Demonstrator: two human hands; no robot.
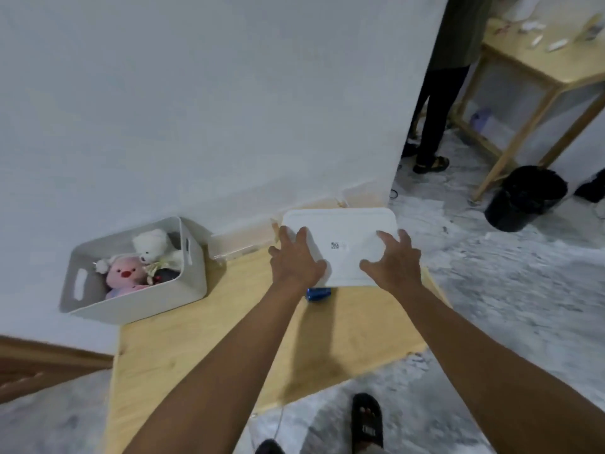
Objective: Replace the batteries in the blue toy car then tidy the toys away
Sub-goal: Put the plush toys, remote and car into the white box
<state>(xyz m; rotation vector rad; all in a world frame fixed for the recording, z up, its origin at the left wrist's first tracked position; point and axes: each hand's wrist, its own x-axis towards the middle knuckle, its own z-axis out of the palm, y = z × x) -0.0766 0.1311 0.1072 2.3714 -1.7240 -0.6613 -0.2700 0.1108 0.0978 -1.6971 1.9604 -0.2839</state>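
1. The bin sits at your bench's far left corner, against the wall, with plush toys in it.
2. A low box lies right of the bin, along the wall.
3. The lid is further right; the toy car shows under its near edge.

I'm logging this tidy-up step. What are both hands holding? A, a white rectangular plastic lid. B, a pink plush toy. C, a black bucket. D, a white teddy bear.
A: the left hand and right hand both hold the white rectangular plastic lid over the wooden table.
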